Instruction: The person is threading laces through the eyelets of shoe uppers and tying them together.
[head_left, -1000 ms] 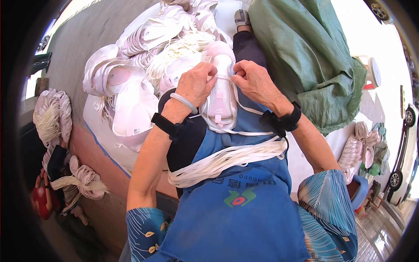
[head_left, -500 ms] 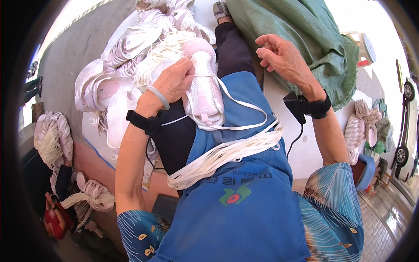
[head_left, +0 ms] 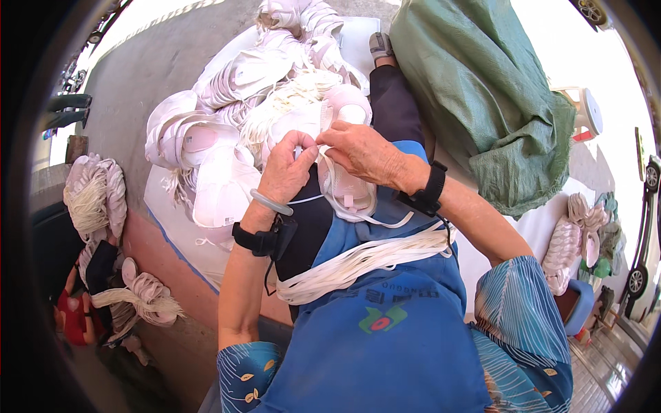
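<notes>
A pale pink and white shoe upper lies on my lap, its heel end toward me. Over its left edge my left hand and my right hand meet with fingertips nearly touching. Both are closed in a pinch on what looks like a white shoelace, mostly hidden by the fingers. A loose lace end trails from the heel across the blue apron. Across my lap rests a thick bundle of white laces.
Many pale shoe uppers and loose laces pile up ahead to the left on a white sheet. A green cloth bulges at the far right. More tied uppers stand at left, others at right, near a blue stool.
My right hand has come down and left from the air to meet my left hand at the upper. The long lace loop at its right has drawn in. The view has shifted slightly.
</notes>
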A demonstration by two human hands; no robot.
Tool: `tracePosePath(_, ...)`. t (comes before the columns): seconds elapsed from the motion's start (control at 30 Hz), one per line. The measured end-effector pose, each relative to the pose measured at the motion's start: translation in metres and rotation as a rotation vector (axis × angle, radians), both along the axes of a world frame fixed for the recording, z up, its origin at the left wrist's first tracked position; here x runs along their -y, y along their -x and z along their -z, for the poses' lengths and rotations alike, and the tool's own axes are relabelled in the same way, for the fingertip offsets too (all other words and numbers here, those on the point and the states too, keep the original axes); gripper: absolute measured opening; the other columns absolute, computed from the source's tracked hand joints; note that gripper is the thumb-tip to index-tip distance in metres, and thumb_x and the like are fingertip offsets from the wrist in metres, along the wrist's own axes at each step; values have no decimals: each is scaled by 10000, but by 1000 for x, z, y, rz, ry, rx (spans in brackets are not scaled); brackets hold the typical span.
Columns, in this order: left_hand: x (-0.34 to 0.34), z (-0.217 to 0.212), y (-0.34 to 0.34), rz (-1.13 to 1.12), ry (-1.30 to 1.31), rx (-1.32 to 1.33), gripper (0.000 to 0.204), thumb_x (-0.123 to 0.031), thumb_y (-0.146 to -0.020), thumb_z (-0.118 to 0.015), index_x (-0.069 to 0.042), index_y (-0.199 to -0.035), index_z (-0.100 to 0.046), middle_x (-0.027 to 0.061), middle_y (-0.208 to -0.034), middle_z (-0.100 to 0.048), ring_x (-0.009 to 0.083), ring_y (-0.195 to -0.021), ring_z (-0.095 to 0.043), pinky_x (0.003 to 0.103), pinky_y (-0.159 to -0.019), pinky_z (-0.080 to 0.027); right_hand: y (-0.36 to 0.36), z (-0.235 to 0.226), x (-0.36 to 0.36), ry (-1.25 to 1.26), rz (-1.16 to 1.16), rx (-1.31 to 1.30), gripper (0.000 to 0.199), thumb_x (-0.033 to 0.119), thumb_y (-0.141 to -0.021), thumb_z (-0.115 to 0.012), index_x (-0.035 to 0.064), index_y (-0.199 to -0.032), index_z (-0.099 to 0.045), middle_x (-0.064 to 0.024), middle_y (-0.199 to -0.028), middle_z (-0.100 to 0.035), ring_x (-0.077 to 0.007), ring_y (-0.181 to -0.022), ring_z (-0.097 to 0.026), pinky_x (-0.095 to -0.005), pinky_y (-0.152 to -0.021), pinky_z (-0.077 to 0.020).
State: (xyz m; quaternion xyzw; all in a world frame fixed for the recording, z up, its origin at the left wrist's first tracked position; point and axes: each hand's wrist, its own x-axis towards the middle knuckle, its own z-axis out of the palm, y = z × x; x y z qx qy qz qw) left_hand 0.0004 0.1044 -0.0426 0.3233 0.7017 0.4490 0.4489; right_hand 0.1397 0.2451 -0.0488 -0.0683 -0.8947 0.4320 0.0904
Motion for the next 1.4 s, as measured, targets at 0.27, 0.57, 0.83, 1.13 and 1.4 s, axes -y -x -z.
tracePosePath(0.27, 13, -17, -13, -300, -288, 307, 222, -116, -966, -480, -10, -1160, -491, 77, -928, -631, 36, -449, -420, 194, -382, -385, -23, -96, 26, 756, -200, 281, 186, 172, -943, -559, 15, -896, -647, -34, -658, -633, -134, -548, -615, -260, -533, -500)
tracePosePath(0.57, 30, -20, -27, -368, -321, 579, 228, -162, -936, -597, 13, -1081, -610, 77, -929, -640, 66, -646, -564, 198, -467, -494, -10, -62, 26, 622, 243, 73, 195, 128, -915, -594, -20, -1030, -646, -26, -739, -587, -54, -594, -574, -218, -520, -457)
tracePosePath(0.83, 32, -24, -40, -356, -367, 578, 242, -150, -925, -615, 11, -1090, -541, 57, -828, -623, 88, -665, -605, 200, -493, -515, -9, -61, 42, 765, 239, 54, 193, 129, -916, -603, -26, -1026, -640, -12, -726, -632, -37, -591, -574, -194, -517, -462)
tracePosePath(1.13, 31, -37, -49, -267, -298, 491, 259, -183, -969, -540, 3, -1149, -530, 50, -835, -616, 82, -638, -598, 210, -519, -525, -13, -59, 38, 749, 234, 5, 187, 140, -915, -603, -23, -993, -650, -24, -750, -605, -64, -631, -591, -210, -576, -476)
tracePosePath(1.4, 26, -51, -47, -25, -173, 377, 300, -237, -1013, -445, 19, -1138, -538, 17, -812, -552, 78, -589, -561, 199, -484, -480, -10, -70, 21, 504, 194, -8, 195, 166, -876, -625, -7, -949, -678, -40, -794, -602, -88, -665, -557, -256, -594, -455)
